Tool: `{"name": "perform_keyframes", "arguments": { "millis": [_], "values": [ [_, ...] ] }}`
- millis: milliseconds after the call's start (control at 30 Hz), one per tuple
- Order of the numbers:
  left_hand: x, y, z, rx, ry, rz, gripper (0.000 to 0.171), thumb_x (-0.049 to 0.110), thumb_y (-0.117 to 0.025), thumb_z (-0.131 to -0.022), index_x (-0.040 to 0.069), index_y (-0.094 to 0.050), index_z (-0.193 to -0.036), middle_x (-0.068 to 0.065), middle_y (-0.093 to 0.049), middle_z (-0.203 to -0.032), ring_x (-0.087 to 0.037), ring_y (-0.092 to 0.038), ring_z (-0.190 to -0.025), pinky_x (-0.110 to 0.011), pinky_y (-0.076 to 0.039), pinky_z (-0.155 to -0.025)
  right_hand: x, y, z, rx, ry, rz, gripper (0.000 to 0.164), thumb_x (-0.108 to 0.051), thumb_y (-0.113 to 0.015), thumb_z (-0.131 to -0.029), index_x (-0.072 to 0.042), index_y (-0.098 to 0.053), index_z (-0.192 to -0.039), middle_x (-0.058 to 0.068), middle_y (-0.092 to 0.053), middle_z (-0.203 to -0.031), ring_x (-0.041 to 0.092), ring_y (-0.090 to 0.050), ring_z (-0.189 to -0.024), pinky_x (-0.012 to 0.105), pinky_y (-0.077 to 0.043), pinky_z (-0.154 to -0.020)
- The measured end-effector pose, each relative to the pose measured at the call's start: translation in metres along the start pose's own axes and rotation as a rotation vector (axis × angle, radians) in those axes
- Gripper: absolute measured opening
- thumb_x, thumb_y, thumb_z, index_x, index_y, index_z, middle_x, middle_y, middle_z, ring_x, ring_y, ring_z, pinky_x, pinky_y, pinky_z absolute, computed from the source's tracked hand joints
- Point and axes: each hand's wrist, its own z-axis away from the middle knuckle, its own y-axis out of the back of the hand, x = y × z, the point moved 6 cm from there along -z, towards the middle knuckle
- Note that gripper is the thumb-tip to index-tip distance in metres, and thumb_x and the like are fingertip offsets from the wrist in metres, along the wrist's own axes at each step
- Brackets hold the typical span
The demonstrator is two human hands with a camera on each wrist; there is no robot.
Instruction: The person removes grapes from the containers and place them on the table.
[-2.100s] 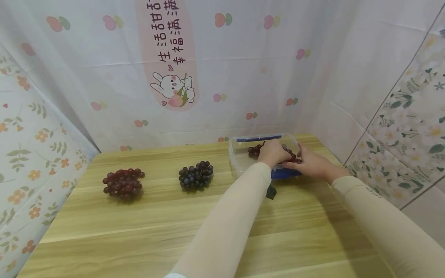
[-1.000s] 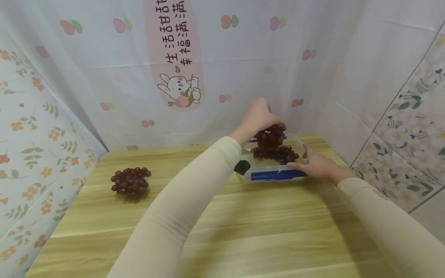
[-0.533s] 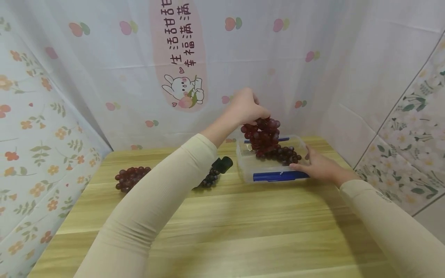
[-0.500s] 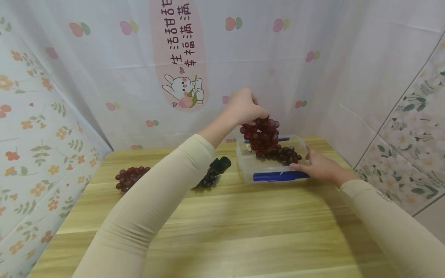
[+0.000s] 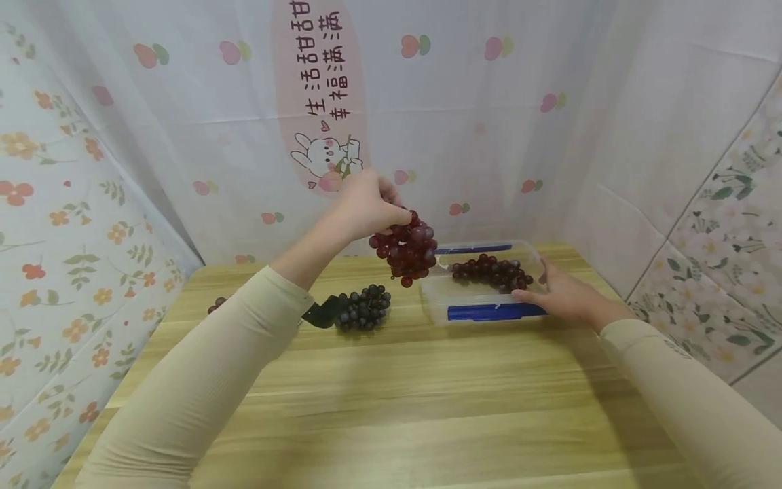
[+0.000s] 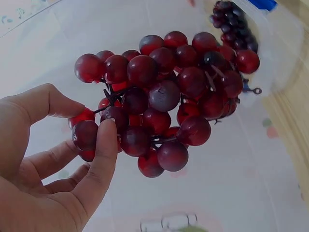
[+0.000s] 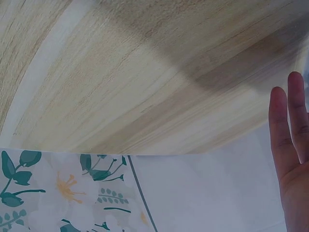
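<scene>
My left hand [image 5: 366, 204] pinches a bunch of red grapes [image 5: 408, 251] between thumb and fingers and holds it up just left of a clear plastic food container [image 5: 435, 293] with blue clips. In the left wrist view, thumb and fingertips of the left hand [image 6: 48, 188] meet at the stem end of the grapes [image 6: 164, 94]. My right hand [image 5: 568, 295] holds the container's front right corner, thumb at the front rim and fingers along the side. Two straight fingers of the right hand [image 7: 294, 140] show in the right wrist view. Another dark red bunch [image 5: 489, 272] lies inside the container.
A bunch of black grapes [image 5: 366, 309] lies on the wood-patterned table [image 5: 415, 401], left of the container. Farther left, another red bunch [image 5: 216, 305] is mostly hidden behind the left sleeve [image 5: 201, 373]. A printed curtain [image 5: 464, 136] hangs behind the table.
My left hand has lifted the red grapes out of the container and carried them left, beyond its left side. The right hand stays at the container's corner. The view has shifted slightly.
</scene>
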Motion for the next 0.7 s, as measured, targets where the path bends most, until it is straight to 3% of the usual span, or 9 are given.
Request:
{"name": "perform_keyframes", "arguments": {
  "millis": [133, 267, 500, 700],
  "values": [
    [-0.020, 0.015, 0.019, 0.027, 0.016, -0.010, 0.010, 0.015, -0.074, -0.090, 0.005, -0.072, -0.089, -0.010, -0.072, -0.099, -0.017, -0.074, -0.074, -0.030, -0.065, -0.072, -0.001, 0.001, 0.002, -0.003, 0.001, 0.000, 0.127, -0.080, -0.053, -0.096, 0.012, 0.002, -0.164, 0.040, -0.048, -0.149, 0.061, -0.052, -0.134, 0.075, -0.043, -0.108],
    [-0.046, 0.032, 0.041, 0.047, 0.074, 0.000, 0.015, 0.017, -0.073, -0.089, 0.005, -0.071, -0.098, -0.012, -0.068, -0.110, -0.018, -0.076, -0.078, -0.030, -0.064, -0.072, -0.002, 0.001, 0.003, -0.001, 0.004, -0.004, 0.125, -0.078, -0.054, -0.097, 0.012, 0.002, -0.164, 0.040, -0.049, -0.148, 0.060, -0.053, -0.133, 0.075, -0.043, -0.107],
    [-0.095, 0.050, 0.078, 0.052, 0.179, 0.011, 0.028, 0.020, -0.071, -0.090, 0.004, -0.070, -0.114, -0.016, -0.074, -0.107, -0.017, -0.077, -0.082, -0.028, -0.057, -0.072, -0.005, 0.001, 0.006, -0.012, 0.007, -0.005, 0.123, -0.075, -0.055, -0.098, 0.014, 0.001, -0.163, 0.042, -0.049, -0.147, 0.061, -0.053, -0.132, 0.075, -0.044, -0.106],
    [-0.128, 0.063, 0.106, 0.105, 0.192, -0.023, 0.026, 0.021, -0.070, -0.091, 0.004, -0.070, -0.112, -0.016, -0.078, -0.099, -0.019, -0.075, -0.081, -0.030, -0.056, -0.069, -0.004, 0.002, 0.003, -0.008, 0.014, -0.002, 0.124, -0.076, -0.053, -0.099, 0.015, 0.001, -0.163, 0.043, -0.048, -0.147, 0.063, -0.051, -0.133, 0.076, -0.043, -0.106]
  ]
}}
